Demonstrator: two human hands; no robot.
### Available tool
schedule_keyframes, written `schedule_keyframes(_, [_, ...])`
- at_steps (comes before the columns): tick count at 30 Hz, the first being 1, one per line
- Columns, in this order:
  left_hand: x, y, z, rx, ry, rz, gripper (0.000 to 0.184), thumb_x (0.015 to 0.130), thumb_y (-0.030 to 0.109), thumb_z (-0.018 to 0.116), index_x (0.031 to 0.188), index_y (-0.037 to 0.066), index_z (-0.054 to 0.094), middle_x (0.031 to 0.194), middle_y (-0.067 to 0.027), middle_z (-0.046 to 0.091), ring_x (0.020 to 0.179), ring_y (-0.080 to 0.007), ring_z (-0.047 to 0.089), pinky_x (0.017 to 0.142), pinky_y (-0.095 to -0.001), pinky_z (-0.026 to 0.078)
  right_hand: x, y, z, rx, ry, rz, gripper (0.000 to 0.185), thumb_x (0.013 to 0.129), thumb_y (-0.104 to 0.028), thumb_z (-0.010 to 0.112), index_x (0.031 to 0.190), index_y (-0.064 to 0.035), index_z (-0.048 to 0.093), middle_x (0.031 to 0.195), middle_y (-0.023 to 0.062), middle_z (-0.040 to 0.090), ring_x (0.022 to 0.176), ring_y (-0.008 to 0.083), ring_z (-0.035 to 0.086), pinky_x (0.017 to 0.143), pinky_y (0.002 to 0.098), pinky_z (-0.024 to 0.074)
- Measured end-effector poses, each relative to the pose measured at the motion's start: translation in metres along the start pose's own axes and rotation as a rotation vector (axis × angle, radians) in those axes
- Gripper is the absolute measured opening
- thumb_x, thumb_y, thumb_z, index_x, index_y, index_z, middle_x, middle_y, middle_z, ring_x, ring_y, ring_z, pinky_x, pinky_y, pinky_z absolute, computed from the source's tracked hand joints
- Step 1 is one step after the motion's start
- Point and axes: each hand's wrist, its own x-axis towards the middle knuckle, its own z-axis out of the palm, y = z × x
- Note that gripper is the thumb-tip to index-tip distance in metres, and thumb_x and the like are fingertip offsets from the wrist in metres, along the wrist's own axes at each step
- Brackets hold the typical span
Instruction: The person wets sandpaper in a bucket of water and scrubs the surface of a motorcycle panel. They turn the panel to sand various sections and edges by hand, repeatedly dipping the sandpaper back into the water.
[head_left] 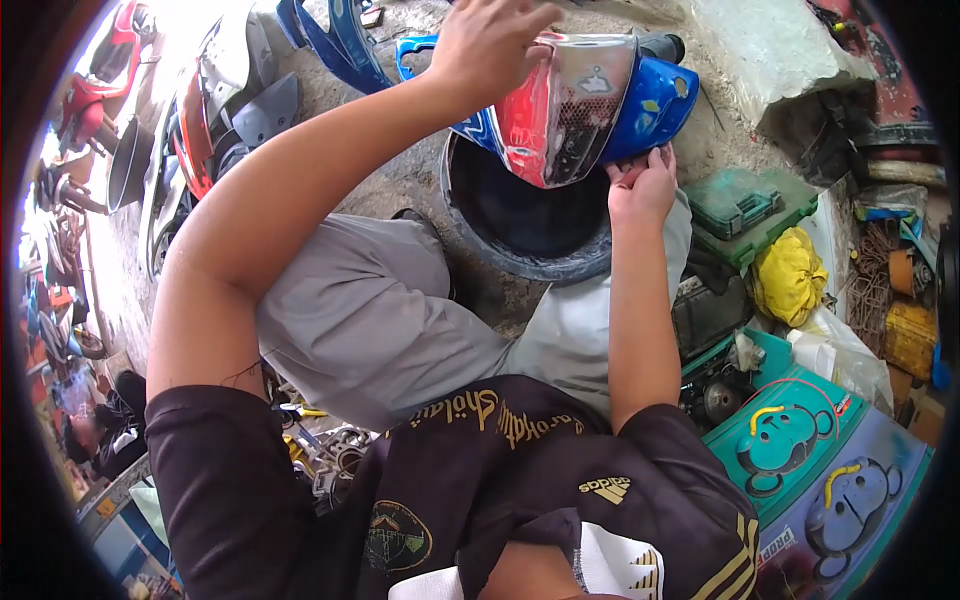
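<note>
A motorcycle body panel (648, 108), blue with red, black and sanded-looking grey patches, is held up in front of me, over a round black tub (515, 215). My right hand (645, 185) grips the panel's lower right edge, thumb and fingers closed on it. My left hand (495, 45) is at the panel's upper left, fingers stretched out and slightly blurred. The left palm's underside is hidden, so I cannot tell if anything lies beneath it. My grey-trousered legs are bent on both sides of the tub.
Another blue panel (345, 45) lies at the upper left, near several grey and red body parts (235, 95). To the right are a green case (750, 210), a yellow bundle (790, 275) and a teal box (785, 430). Metal parts (340, 460) lie beside my left thigh.
</note>
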Motion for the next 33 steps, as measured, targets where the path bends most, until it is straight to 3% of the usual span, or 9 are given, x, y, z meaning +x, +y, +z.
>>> schedule_keyframes(2, [-0.003,0.006,0.001,-0.11,-0.155,0.01,0.062,0.096,0.044,0.081,0.152,0.025,0.061,0.152,-0.0126,0.058,0.142,-0.0409,0.055,0.104,-0.055,0.056,-0.004,0.0,0.012,-0.003,0.026,-0.005,0.046,0.118,-0.013,0.038,0.164,-0.0133,0.041,0.153,0.013,0.057,0.13,0.0297,0.064,0.103,0.0572,0.0563])
schedule_keyframes(8, [-0.013,0.025,0.005,0.065,0.099,0.271,0.071,0.089,0.04,0.085,0.154,0.028,0.06,0.16,-0.0085,0.055,0.143,-0.0336,0.055,0.111,-0.0546,0.054,0.033,0.025,0.003,-0.277,-0.035,-0.232,0.046,0.116,-0.01,0.044,0.161,-0.0028,0.048,0.142,0.007,0.066,0.11,0.0154,0.066,0.071,0.0288,0.0512])
schedule_keyframes(13, [-0.003,0.022,0.011,0.283,-0.223,0.48,0.06,0.091,0.023,0.081,0.149,0.025,0.063,0.153,-0.0065,0.059,0.137,-0.0302,0.058,0.117,-0.047,0.052,0.028,0.016,0.009,-0.223,-0.135,-0.151,0.044,0.117,-0.017,0.047,0.159,-0.004,0.049,0.138,0.0081,0.065,0.109,0.02,0.066,0.078,0.0359,0.059])
schedule_keyframes(16, [-0.015,0.008,0.019,0.021,-0.117,0.502,0.07,0.087,0.032,0.085,0.15,0.018,0.062,0.152,-0.0099,0.06,0.145,-0.0319,0.054,0.123,-0.0484,0.048,0.015,0.018,-0.004,-0.259,-0.111,0.017,0.04,0.116,-0.02,0.052,0.153,-0.0049,0.054,0.129,0.0078,0.069,0.096,0.0209,0.071,0.074,0.0385,0.0639])
schedule_keyframes(21, [-0.029,0.002,0.007,0.008,-0.219,0.48,0.109,0.072,0.05,0.096,0.165,0.017,0.048,0.171,-0.011,0.045,0.162,-0.0345,0.038,0.134,-0.0501,0.036,0.003,0.047,-0.063,-0.853,-0.337,0.341,0.038,0.114,-0.031,0.06,0.142,-0.0054,0.065,0.121,0.0118,0.076,0.1,0.0245,0.075,0.086,0.0438,0.0636])
schedule_keyframes(22, [-0.03,0.003,0.007,-0.013,-0.23,0.473,0.113,0.069,0.05,0.097,0.166,0.017,0.047,0.172,-0.0104,0.044,0.163,-0.0341,0.037,0.134,-0.0502,0.035,0.003,0.049,-0.062,-0.951,-0.354,0.418,0.033,0.11,-0.024,0.063,0.134,-0.0029,0.072,0.11,0.0092,0.075,0.089,0.0181,0.073,0.074,0.0339,0.062])
schedule_keyframes(24, [-0.033,0.002,0.005,-0.049,-0.251,0.455,0.122,0.063,0.051,0.1,0.167,0.018,0.045,0.175,-0.009,0.041,0.164,-0.0334,0.035,0.135,-0.0504,0.033,0.017,0.057,-0.06,-1.134,-0.467,0.516,0.032,0.109,-0.025,0.064,0.131,-0.0028,0.074,0.108,0.0088,0.076,0.088,0.0173,0.072,0.073,0.0333,0.0606])
schedule_keyframes(30, [-0.032,0.002,0.011,-0.086,-0.246,0.448,0.124,0.059,0.048,0.101,0.166,0.019,0.046,0.174,-0.0071,0.042,0.164,-0.031,0.035,0.135,-0.0503,0.035,0.078,0.113,-0.039,-1.453,-0.621,0.779,0.03,0.108,-0.031,0.065,0.122,-0.0066,0.076,0.108,0.0057,0.078,0.089,0.0167,0.072,0.073,0.0353,0.0589])
schedule_keyframes(33, [-0.028,-0.001,0.005,-0.077,-0.275,0.441,0.123,0.059,0.047,0.101,0.166,0.02,0.047,0.173,-0.0072,0.043,0.163,-0.0312,0.036,0.135,-0.0498,0.036,0.098,0.155,-0.037,-1.694,-0.704,0.654,0.031,0.106,-0.031,0.067,0.123,-0.0073,0.076,0.109,0.0059,0.079,0.09,0.0173,0.072,0.075,0.0361,0.0592])
